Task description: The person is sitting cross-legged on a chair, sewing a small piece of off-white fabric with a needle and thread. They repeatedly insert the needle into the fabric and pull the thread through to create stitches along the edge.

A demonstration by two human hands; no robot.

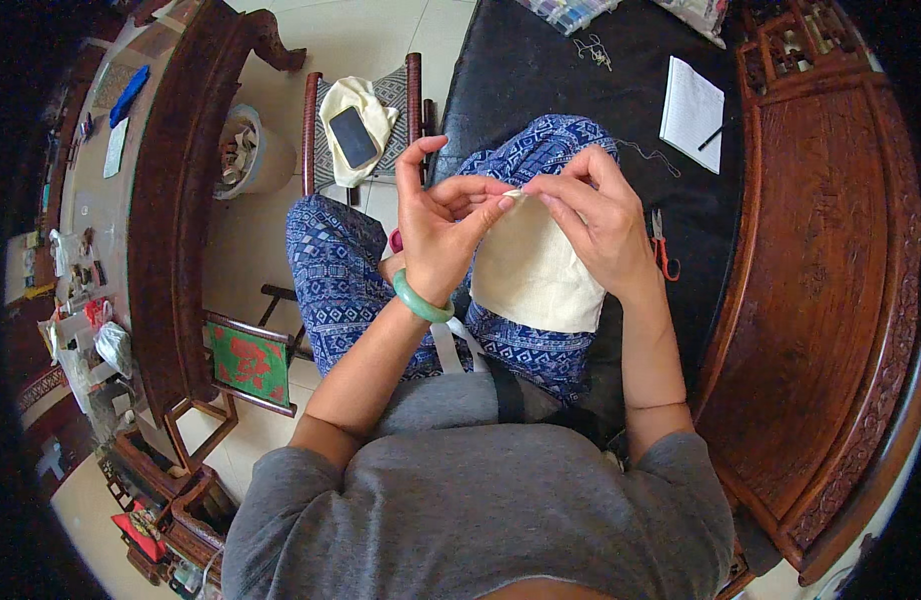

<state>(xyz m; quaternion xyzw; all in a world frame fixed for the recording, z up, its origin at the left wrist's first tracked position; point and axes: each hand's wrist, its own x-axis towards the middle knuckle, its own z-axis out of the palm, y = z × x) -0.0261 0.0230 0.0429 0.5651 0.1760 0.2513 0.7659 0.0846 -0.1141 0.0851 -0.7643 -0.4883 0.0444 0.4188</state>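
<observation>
A piece of cream cloth (539,270) hangs between my hands, over my patterned trousers. My left hand (449,217), with a green bangle at the wrist, pinches the cloth's top edge between thumb and index finger, the other fingers raised. My right hand (599,214) has its fingertips together at the same edge, touching or very near the left ones; whether a needle is between them is too small to tell. Scissors with orange handles (661,247) lie on the black seat just right of my right wrist. A loose thread (652,154) lies beyond the right hand.
On the black seat (520,67) are an open notebook (689,109), a pen (709,138), tangled thread (594,52) and a plastic box (569,11). A stool ahead holds cream fabric (385,120) and a phone (353,136). A bin (262,161) stands left, by a wooden table (183,187).
</observation>
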